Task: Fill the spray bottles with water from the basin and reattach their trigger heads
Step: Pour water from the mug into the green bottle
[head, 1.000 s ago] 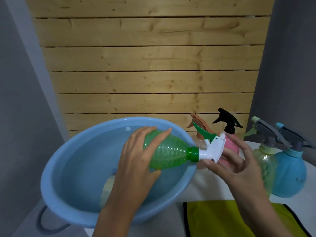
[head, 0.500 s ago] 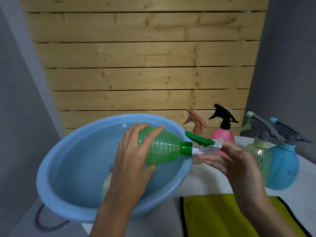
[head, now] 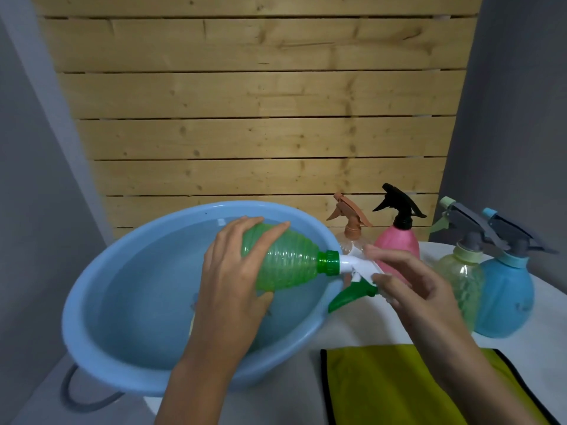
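Green bottle, one of five, lies sideways over the one basin, left hand fingers wrapped round it, right hand fingers pinching its trigger head.

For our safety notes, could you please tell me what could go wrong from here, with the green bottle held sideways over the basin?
1. The green bottle lies sideways in the left hand, its neck at the basin rim; if the trigger head is loose, any water inside could spill onto the table.
2. The right hand grips the trigger head close to the pink bottle; a hard twist might knock it over.
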{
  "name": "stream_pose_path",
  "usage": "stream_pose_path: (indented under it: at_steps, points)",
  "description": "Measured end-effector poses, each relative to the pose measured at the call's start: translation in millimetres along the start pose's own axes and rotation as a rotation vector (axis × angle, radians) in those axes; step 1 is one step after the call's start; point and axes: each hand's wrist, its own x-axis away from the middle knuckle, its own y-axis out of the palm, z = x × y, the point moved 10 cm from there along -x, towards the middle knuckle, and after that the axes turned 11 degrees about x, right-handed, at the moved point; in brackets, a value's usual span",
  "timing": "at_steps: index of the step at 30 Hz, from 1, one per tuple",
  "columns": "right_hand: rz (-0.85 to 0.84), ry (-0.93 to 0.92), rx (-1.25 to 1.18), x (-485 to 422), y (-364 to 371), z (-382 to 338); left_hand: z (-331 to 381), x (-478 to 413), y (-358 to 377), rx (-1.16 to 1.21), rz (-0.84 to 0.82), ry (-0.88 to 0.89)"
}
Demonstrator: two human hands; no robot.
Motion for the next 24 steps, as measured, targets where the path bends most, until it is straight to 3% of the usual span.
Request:
stream_pose_path:
  at_steps: [6, 11, 14, 19, 24]
  points:
    - [0.009, -0.001, -0.044, -2.0, 0.5, -2.0, -1.3, 0.0, -2.1, -0.011, 0.019, -0.004]
    - [0.016, -0.105, 0.000, -2.8, 2.9, -9.7, 4.2, -0.4, -6.2, -0.040, 0.056, 0.027]
    - [0.041, -0.179, 0.183, -3.0, 3.2, -9.8, 4.7, -0.6, -5.9, -0.066, 0.059, 0.035]
    - [0.124, -0.391, 0.705, -0.5, 6.7, -16.9, 10.0, 0.4, -0.8, -0.080, 0.007, 0.084]
    - [0.303, -0.470, 0.821, 6.6, -10.9, -28.8, 9.8, 0.4, -0.8, -0.002, 0.013, 0.083]
